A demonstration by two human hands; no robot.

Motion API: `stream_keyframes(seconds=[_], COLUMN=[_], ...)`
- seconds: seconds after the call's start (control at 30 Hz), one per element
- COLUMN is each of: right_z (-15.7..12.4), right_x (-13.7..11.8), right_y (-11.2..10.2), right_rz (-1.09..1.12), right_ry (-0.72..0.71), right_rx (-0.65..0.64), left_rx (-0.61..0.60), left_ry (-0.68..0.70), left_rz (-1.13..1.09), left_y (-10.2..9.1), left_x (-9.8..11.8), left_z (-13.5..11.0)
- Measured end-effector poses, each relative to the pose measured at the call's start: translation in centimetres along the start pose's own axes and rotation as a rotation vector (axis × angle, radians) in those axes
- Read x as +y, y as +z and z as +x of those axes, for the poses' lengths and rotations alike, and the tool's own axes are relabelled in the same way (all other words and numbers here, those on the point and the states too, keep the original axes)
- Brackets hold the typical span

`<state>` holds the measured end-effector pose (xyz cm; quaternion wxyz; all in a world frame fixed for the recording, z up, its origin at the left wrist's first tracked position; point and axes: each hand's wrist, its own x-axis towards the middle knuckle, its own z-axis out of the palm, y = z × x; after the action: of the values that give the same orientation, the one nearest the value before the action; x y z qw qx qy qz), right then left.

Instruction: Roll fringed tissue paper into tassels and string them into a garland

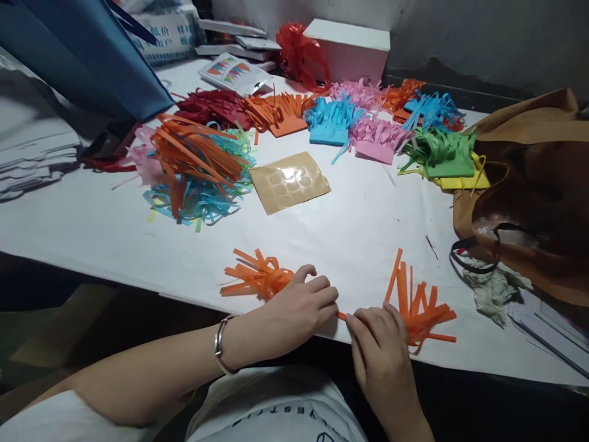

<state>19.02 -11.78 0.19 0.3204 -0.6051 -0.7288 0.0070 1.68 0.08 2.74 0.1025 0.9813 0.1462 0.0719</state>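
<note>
An orange paper tassel point(416, 310) lies near the table's front edge, its cut strips fanned out on both sides of my hands. More of its orange strips point(260, 276) spread to the left. The twisted middle shows as a short orange piece between my fingers. My left hand point(306, 304) is closed around the left part of this middle, fingers curled. My right hand point(380, 337) pinches the right part with thumb and fingers. Beyond my hands lies a tan sheet of round clear stickers point(291, 183), flat on the white table.
Finished-looking tassels point(197, 166) are heaped at the left. Fringed tissue stacks in blue point(332, 123), pink point(380, 138) and green point(444, 153) line the back. A brown bag point(519, 196) stands right, a blue bag point(92, 55) left, a white box point(347, 49) by the wall.
</note>
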Motion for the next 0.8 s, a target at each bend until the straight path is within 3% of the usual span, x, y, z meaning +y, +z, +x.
stream_keyframes(seconds=[0.17, 0.3, 0.37, 0.5, 0.63, 0.7, 0.8], right_z=[0.0, 0.1, 0.2, 0.4, 1.1, 1.3, 1.1], right_x=[-0.4, -0.1, 0.3, 0.9, 0.7, 0.0, -1.3], right_y=[0.3, 0.7, 0.7, -0.7, -3.0, -3.5, -3.1], right_rz=[-0.061, -0.155, -0.191, -0.229, -0.243, -0.149, 0.114], right_ry=[-0.001, -0.096, -0.201, -0.426, -0.580, -0.528, -0.315], right_rx=[0.011, 0.001, 0.076, 0.310, 0.296, 0.326, 0.443], left_rx=[0.105, 0.218, 0.274, 0.244, 0.124, 0.094, 0.145], left_ry=[0.030, -0.077, -0.145, -0.358, -0.550, -0.538, -0.446], left_rz=[0.021, -0.025, -0.119, -0.654, -1.326, -1.515, -1.483], left_y=[1.2, 2.6, 2.5, 1.0, -0.2, -0.5, -0.9], left_x=[0.7, 1.5, 2.2, 4.2, 5.2, 5.3, 5.8], left_z=[-0.7, -0.8, -1.1, -2.2, -2.2, -1.7, -0.6])
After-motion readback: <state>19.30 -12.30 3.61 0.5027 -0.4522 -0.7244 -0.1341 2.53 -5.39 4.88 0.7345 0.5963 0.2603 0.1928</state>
